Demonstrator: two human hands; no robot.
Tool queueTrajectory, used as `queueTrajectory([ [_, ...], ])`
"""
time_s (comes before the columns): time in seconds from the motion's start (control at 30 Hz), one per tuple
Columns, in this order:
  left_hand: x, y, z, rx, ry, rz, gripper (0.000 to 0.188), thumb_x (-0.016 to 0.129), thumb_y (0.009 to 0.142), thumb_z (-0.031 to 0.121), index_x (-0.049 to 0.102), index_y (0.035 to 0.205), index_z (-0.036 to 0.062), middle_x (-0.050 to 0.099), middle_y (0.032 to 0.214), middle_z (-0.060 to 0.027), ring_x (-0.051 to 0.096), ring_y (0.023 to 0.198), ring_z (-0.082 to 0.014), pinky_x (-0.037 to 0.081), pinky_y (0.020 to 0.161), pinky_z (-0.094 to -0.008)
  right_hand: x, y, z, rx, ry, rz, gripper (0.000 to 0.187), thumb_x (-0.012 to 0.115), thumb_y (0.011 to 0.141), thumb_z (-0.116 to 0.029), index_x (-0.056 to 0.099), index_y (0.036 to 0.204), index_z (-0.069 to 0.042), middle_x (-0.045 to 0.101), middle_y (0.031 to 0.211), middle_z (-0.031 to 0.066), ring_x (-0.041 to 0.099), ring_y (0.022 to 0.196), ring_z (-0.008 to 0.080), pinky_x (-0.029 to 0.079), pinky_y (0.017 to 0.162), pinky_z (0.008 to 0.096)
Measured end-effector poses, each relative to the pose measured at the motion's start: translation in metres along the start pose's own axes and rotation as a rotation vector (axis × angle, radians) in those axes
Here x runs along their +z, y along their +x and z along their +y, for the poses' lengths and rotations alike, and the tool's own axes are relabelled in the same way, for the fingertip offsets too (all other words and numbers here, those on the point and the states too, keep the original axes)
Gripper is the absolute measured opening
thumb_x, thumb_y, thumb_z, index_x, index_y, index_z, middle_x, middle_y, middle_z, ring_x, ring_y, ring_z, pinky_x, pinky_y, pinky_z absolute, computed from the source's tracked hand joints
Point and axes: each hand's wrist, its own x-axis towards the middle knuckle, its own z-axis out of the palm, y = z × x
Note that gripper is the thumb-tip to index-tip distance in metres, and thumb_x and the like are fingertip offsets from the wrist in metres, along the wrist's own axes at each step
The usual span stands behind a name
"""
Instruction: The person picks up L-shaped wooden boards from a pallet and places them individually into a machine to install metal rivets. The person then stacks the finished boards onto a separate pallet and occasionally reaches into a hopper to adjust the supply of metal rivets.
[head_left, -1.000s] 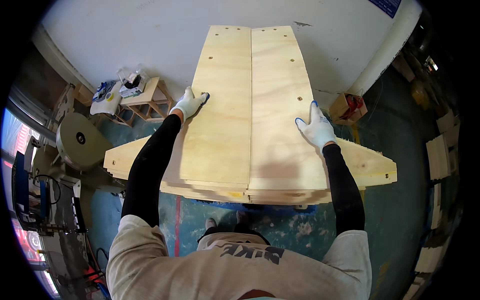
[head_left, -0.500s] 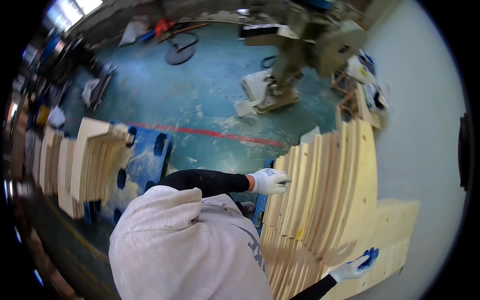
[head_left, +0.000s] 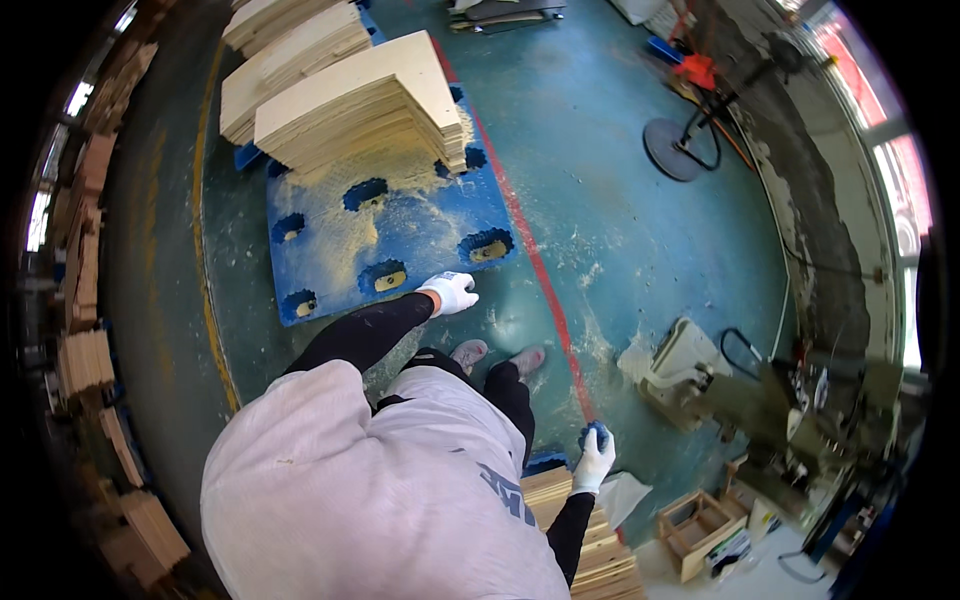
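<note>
My left hand [head_left: 452, 292], in a white glove, hangs just off the near edge of a blue plastic pallet [head_left: 330, 250]. Its fingers are loosely curved and apart, with nothing in them. Farther back on that pallet stands a stack of pale plywood panels [head_left: 340, 115], cut to an angled shape. My right hand [head_left: 594, 458] wears a white glove with blue on the palm side. Its fingers are bent but loose, and I see nothing in them. Below it lies a second stack of wooden panels [head_left: 590, 545], partly hidden by my arm and body.
More panel stacks [head_left: 295, 65] stand at the far left. A red line [head_left: 545, 275] crosses the green floor. A round-based stand [head_left: 675, 150] is at the far right, a heavy machine [head_left: 740, 405] at right. Near it sits a wooden frame [head_left: 695, 525].
My view and body have turned left, from the near panel stack toward the blue pallet. My left hand has left that stack; my right hand has come away from the panels beneath it.
</note>
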Motion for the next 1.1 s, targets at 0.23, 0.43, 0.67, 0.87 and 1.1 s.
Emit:
queueTrajectory([
  [0.23, -0.031, 0.081, -0.024, -0.265, -0.31, 0.35, 0.077, 0.066, 0.091, 0.041, 0.038, 0.152, 0.0045, 0.048, 0.15, -0.0233, 0.047, 0.139, -0.0373, 0.038, 0.114, -0.0413, 0.088, 0.172, -0.108, -0.005, -0.143, -0.381, 0.024, 0.063, 0.099, -0.011, 0.065, 0.119, 0.003, 0.068, 0.104, 0.0031, 0.062, 0.089, 0.0095, 0.05, 0.082, 0.0242],
  [0.43, -0.116, 0.17, -0.039, -0.387, -0.54, 0.374, 0.095, 0.068, 0.09, 0.044, 0.015, 0.161, 0.0071, 0.028, 0.162, -0.0247, 0.031, 0.149, -0.0391, 0.029, 0.12, -0.0422, 0.137, 0.252, -0.175, 0.081, -0.122, -0.433, 0.023, 0.062, 0.1, -0.011, 0.064, 0.118, 0.003, 0.068, 0.105, 0.0033, 0.063, 0.09, 0.0106, 0.052, 0.082, 0.0256],
  [0.67, -0.216, 0.364, -0.095, -0.504, -0.307, 0.71, 0.116, 0.078, 0.079, 0.052, 0.011, 0.161, 0.0058, 0.013, 0.162, -0.0341, 0.019, 0.15, -0.0484, 0.023, 0.121, -0.0507, 0.162, 0.277, -0.156, 0.29, -0.281, -0.315, 0.019, 0.06, 0.1, -0.008, 0.064, 0.116, 0.003, 0.068, 0.099, 0.0062, 0.064, 0.085, 0.0124, 0.053, 0.076, 0.0267],
  [0.87, -0.247, 0.484, -0.122, -0.6, -0.459, 0.847, 0.117, 0.082, 0.077, 0.048, 0.013, 0.161, 0.0054, 0.011, 0.163, -0.0332, 0.02, 0.151, -0.0443, 0.023, 0.122, -0.0458, 0.21, 0.274, -0.162, 0.482, -0.29, -0.358, 0.023, 0.06, 0.1, -0.005, 0.062, 0.121, 0.005, 0.067, 0.108, 0.0079, 0.066, 0.092, 0.0145, 0.054, 0.082, 0.028],
  [1.1, -0.205, 0.419, -0.167, -0.409, -0.627, 0.916, 0.109, 0.085, 0.075, 0.014, 0.016, 0.16, 0.0088, 0.018, 0.157, -0.0296, 0.045, 0.136, -0.0371, 0.036, 0.117, -0.0395, 0.24, 0.286, -0.191, 0.379, -0.232, -0.392, 0.024, 0.059, 0.101, -0.01, 0.062, 0.122, 0.002, 0.068, 0.111, 0.008, 0.067, 0.094, 0.0157, 0.055, 0.084, 0.0293],
])
